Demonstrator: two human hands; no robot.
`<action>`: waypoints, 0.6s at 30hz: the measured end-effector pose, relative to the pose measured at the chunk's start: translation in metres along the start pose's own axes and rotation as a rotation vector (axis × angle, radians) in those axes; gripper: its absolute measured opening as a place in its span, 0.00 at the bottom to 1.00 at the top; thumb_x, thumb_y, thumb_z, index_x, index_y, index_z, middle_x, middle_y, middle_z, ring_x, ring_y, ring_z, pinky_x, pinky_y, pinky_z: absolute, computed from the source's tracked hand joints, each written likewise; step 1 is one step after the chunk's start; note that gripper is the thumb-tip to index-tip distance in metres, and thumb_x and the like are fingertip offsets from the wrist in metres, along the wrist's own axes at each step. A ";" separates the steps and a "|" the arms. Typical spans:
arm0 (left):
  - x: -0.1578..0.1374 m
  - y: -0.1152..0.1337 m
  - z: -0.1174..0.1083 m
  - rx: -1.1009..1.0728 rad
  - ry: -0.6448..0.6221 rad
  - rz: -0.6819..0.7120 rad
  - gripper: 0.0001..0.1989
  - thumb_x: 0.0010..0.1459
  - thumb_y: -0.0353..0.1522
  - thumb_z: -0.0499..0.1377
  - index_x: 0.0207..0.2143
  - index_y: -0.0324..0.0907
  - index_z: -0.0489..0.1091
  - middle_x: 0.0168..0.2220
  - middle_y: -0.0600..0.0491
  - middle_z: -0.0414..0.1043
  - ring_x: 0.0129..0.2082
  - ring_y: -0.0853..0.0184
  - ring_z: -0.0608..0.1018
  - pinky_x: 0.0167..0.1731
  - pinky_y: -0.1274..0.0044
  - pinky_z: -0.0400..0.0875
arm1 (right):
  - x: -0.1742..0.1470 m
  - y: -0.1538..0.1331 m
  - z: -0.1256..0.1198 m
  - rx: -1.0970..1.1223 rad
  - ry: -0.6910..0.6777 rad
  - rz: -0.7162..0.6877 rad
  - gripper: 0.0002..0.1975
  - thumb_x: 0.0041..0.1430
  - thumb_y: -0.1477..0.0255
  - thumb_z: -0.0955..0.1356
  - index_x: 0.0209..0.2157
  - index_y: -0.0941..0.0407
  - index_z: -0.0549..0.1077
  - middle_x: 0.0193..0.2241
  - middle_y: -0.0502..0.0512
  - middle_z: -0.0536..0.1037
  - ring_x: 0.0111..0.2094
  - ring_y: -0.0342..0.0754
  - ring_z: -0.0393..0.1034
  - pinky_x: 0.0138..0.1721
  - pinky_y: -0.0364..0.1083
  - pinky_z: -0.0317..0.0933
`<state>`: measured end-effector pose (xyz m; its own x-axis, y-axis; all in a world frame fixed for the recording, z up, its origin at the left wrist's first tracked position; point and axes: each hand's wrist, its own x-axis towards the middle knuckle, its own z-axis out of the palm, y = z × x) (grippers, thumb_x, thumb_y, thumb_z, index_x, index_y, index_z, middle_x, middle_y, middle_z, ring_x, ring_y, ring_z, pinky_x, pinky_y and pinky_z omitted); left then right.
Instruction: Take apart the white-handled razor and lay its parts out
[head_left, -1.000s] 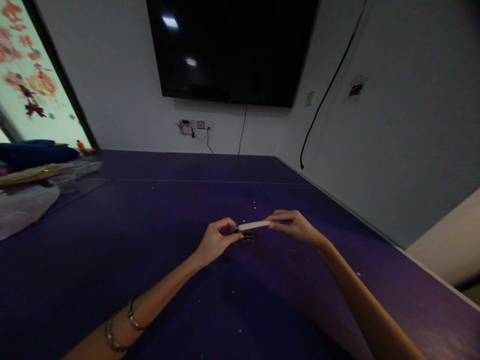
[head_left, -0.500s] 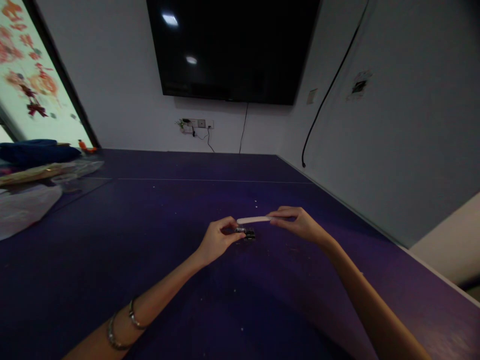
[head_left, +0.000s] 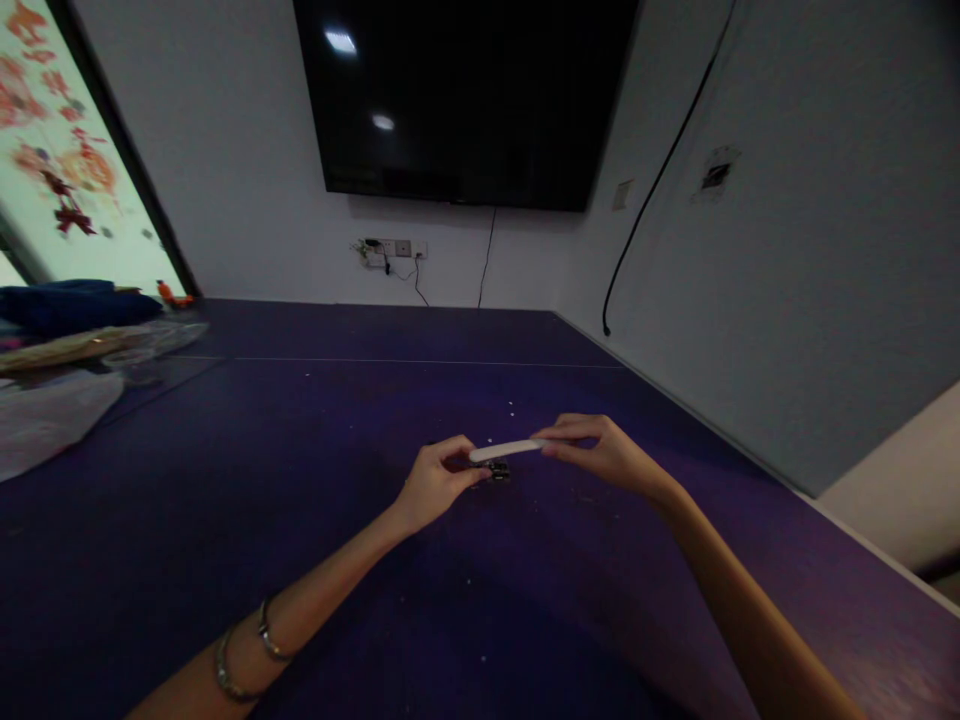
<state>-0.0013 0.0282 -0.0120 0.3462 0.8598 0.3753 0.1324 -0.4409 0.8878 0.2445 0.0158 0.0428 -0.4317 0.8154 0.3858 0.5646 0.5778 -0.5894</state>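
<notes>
My right hand (head_left: pixel 589 448) pinches a slim white stick (head_left: pixel 510 449) with a rounded end, holding it at its right end. The stick slopes slightly down to the left, and its far end lies close to or against the fingertips of my left hand (head_left: pixel 441 475). Between the thumb and fingers of that hand is a small black object (head_left: pixel 499 470) with pale markings, held low over the purple surface (head_left: pixel 300 560). Its exact kind is too small to make out, and the stick and fingers partly cover it.
White specks (head_left: pixel 511 408) dot the surface beyond my hands. Plastic bags (head_left: pixel 56 415) and a dark blue cloth (head_left: pixel 75 305) lie at the far left. A television (head_left: pixel 465 100) hangs on the back wall above sockets (head_left: pixel 394 248). A black cable (head_left: pixel 652 200) dangles at the right wall.
The left end of the white stick has dropped a little, so it tilts more and covers part of the small object. Both hands stay nearly in place.
</notes>
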 end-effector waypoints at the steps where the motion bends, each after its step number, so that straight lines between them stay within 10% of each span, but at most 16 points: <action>1: 0.000 0.001 0.000 -0.007 -0.005 0.005 0.07 0.47 0.32 0.63 0.24 0.39 0.67 0.23 0.58 0.68 0.25 0.73 0.70 0.27 0.80 0.63 | 0.000 -0.001 0.000 0.005 -0.019 -0.001 0.14 0.55 0.61 0.66 0.40 0.52 0.78 0.27 0.52 0.74 0.28 0.43 0.65 0.29 0.43 0.57; 18: 0.000 0.001 0.000 -0.060 0.029 -0.019 0.08 0.45 0.31 0.64 0.24 0.39 0.66 0.23 0.58 0.67 0.24 0.72 0.70 0.27 0.79 0.64 | -0.001 0.004 0.000 0.045 0.025 0.064 0.16 0.53 0.60 0.67 0.39 0.53 0.78 0.28 0.53 0.74 0.28 0.44 0.65 0.28 0.43 0.56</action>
<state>-0.0006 0.0281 -0.0114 0.3168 0.8754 0.3652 0.0826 -0.4091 0.9088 0.2472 0.0176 0.0404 -0.3773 0.8517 0.3637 0.5579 0.5225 -0.6447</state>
